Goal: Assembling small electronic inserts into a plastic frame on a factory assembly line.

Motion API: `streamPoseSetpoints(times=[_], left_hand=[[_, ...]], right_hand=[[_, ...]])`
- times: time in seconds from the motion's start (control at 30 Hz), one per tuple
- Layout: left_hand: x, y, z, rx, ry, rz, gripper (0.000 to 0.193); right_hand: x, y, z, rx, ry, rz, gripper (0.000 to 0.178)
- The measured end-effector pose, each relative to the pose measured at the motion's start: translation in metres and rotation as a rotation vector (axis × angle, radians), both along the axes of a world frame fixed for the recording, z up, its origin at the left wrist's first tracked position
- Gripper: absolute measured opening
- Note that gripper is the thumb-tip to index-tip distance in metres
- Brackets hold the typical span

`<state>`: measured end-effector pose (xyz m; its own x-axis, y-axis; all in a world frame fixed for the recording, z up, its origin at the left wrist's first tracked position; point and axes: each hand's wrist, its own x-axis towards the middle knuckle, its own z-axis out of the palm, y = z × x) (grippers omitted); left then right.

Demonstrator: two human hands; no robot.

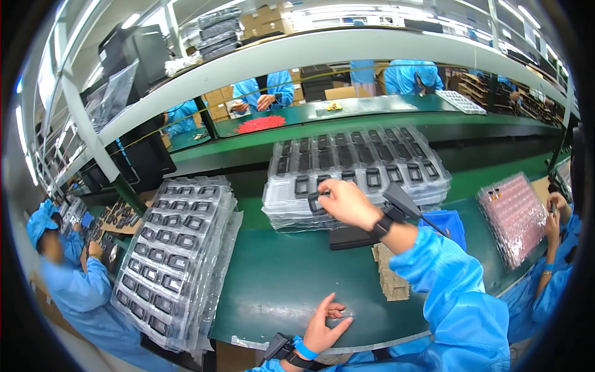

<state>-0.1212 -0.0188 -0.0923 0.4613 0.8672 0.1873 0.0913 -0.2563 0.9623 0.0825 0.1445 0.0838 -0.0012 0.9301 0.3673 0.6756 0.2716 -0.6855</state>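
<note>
My right hand (348,201) reaches over the near left part of a stack of clear plastic trays (291,214). Its thumb and fingers pinch a small black rectangular frame (315,203); whether the frame is clear of its pocket I cannot tell. Rows of similar black pieces fill that top tray. Down by the front edge of the green bench, my left hand (325,325) is open, fingers apart, holding nothing. At the left stands a second stack of clear trays (214,273), with black frames sitting in its pockets.
A flat black box (353,238), a pile of beige cardboard pieces (390,276) and a blue bin (447,226) lie near my right forearm. A pink-filled clear tray stack (511,214) is at the right. Co-workers sit on both sides and across, by red pieces (260,124).
</note>
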Motion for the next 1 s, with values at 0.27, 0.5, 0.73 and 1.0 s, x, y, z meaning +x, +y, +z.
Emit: streamPoseSetpoints(times=[0.27, 0.5, 0.73, 1.0], left_hand=[[0.004, -0.004, -0.002, -0.021, 0.011, -0.02, 0.069], [0.002, -0.005, 0.006, -0.119, -0.031, -0.046, 0.062], [0.005, -0.011, 0.018, -0.13, -0.051, -0.029, 0.05], [0.008, -0.008, 0.009, -0.132, -0.072, -0.06, 0.055]], right_hand=[[-0.07, 0.105, -0.006, 0.077, -0.226, -0.186, 0.026], [-0.083, 0.159, -0.017, 0.061, -0.417, -0.154, 0.024], [-0.052, 0.259, -0.078, 0.182, -0.662, -0.236, 0.009], [-0.027, 0.302, -0.104, 0.188, -0.761, -0.143, 0.017]])
